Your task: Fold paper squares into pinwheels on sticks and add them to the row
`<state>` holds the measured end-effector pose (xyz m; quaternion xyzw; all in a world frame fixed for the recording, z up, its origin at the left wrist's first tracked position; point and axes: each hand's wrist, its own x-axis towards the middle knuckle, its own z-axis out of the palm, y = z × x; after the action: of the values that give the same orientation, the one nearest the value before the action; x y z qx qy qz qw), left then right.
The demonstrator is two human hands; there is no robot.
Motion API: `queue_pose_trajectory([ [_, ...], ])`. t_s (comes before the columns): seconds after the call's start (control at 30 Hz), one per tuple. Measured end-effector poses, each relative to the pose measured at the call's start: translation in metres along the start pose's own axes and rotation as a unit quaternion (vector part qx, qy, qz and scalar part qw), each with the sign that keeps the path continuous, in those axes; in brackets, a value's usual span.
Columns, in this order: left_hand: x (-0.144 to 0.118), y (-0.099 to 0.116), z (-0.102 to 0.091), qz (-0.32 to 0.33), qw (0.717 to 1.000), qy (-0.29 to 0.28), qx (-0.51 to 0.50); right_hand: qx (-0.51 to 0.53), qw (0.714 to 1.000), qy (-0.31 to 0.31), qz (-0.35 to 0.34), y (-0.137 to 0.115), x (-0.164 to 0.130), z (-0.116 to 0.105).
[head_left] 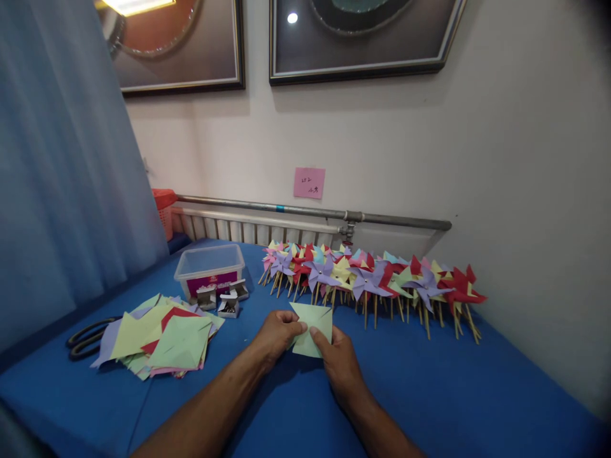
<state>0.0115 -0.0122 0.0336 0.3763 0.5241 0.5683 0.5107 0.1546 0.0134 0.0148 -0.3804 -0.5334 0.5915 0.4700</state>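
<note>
A pale green square of paper (314, 318), with slits cut in from its corners, is held above the blue cover between my two hands. My left hand (279, 334) pinches its left side, thumb on top. On the right side, my right hand (338, 356) grips it with the thumb pressed on the face and the fingers behind, out of sight. To the left lies a loose pile of coloured paper squares (184, 343), green, yellow, red and purple. Beyond my hands, many finished paper pinwheels (367, 280) on wooden sticks lie massed in a row.
Scissors (88, 337) with black handles lie partly under the paper pile. Small open boxes (229, 306), one with metal pins, stand before a clear plastic tub (210, 261). A radiator pipe (305, 211) runs along the wall; a blue curtain (67, 159) hangs at left.
</note>
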Motion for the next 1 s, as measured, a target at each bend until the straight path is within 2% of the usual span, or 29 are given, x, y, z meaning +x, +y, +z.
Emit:
queue_pose_trajectory([
  [0.7,0.003,-0.006,0.002,0.009,1.0,0.013,-0.006,0.006,1.0,-0.008,-0.001,0.003,0.001,0.0],
  [1.0,0.001,-0.005,0.003,0.02,0.999,0.019,0.029,0.005,1.0,-0.012,0.006,0.011,0.004,-0.003],
])
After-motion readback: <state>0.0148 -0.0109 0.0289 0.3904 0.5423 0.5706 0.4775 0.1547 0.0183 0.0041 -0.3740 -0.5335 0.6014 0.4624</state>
